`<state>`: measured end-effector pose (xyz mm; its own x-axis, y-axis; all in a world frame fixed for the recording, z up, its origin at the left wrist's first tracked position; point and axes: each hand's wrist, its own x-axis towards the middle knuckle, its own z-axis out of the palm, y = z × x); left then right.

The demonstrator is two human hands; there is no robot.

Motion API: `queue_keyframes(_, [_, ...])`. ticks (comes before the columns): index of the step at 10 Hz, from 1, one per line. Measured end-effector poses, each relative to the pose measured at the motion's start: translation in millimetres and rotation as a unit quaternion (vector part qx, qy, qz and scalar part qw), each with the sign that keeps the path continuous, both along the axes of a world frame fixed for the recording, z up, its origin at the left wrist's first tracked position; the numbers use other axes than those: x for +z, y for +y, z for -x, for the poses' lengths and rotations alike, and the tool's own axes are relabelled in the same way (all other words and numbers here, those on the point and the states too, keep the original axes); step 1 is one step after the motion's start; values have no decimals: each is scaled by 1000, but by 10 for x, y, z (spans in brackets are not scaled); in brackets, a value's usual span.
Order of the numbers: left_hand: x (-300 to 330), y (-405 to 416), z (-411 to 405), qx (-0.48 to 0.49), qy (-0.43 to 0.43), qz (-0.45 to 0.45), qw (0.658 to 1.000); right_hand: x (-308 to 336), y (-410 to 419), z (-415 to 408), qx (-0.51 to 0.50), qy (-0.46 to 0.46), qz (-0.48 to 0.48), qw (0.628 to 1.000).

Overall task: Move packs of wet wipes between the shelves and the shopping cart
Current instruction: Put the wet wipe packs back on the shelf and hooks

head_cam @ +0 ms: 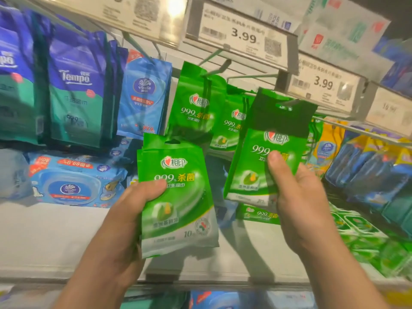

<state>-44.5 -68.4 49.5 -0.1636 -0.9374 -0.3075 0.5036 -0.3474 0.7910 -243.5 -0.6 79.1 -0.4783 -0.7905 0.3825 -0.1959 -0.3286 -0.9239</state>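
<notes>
Our right hand point(298, 204) pinches a green pack point(267, 152) upright; its hanging hole sits above the fingers at the hook point(287, 103). Our left hand point(133, 210) grips spare packs point(178, 197).

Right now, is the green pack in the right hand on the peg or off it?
Cannot tell for sure. The right hand holds the green pack with its hang hole at the peg tip; blur hides whether it is threaded.

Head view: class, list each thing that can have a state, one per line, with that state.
Left hand: grips a stack of green packs.
Right hand: pinches a green pack, its hang hole at the hook.
Hanging green packs: on a hook.
Tempo packs: hanging.
</notes>
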Motion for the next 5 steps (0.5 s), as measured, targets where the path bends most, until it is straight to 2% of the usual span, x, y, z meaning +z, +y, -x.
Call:
queue_keyframes(1, [49,-126,-121,-108,-24,31,993,-140,-98,-27,-3,-8,-32,999])
queue_keyframes(2, [-46,-47,-178,-118,-31,95,988,-156,-340,-37,-44,-18,-48,998])
queue_keyframes(3, [-103,-1,-137,-91,-73,139,983,-71,-675,25,-92,-43,-66,993])
queue_keyframes(4, [-102,29,-223,-121,-23,174,977,-21,-843,52,-102,-36,-80,991])
queue_keyframes(5, [-122,38,-167,-106,-25,129,986,-37,-927,85,-85,-44,-111,989])
